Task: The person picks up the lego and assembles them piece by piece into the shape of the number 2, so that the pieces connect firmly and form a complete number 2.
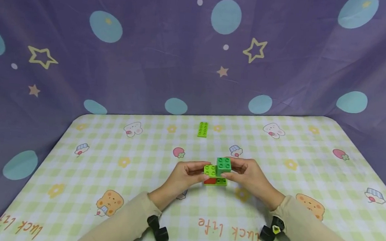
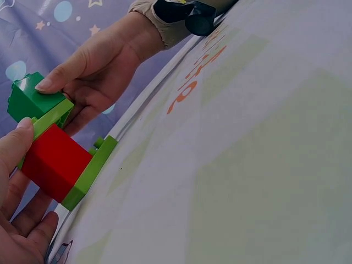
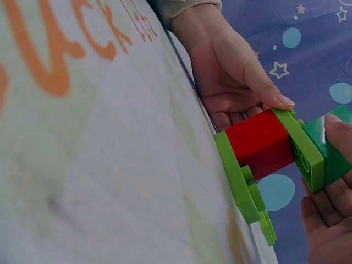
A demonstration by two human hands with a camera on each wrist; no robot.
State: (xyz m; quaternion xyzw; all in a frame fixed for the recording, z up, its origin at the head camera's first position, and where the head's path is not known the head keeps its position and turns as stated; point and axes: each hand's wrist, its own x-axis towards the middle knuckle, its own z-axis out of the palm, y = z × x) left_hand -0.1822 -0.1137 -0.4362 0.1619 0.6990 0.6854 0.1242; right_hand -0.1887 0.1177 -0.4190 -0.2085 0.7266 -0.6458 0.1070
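Near the middle of the table a small stack of toy building bricks stands between both hands. Its base is a light green plate (image 2: 91, 173), with a red brick (image 2: 58, 162) above one end. Over the red brick lies an upper light green plate (image 1: 210, 170), its other end overhanging. A darker green brick (image 1: 224, 166) sits at that overhanging end. My left hand (image 1: 188, 172) holds the upper plate and red brick from the left, thumb near the plate's edge. From the right, my right hand (image 1: 247, 176) pinches the green brick between thumb and fingers.
Another light green plate (image 1: 203, 129) lies farther back on the table, studs up. A checked, printed cloth (image 1: 149, 147) covers the tabletop. Behind it hangs a purple curtain (image 1: 150, 55) with stars and blue ovals.
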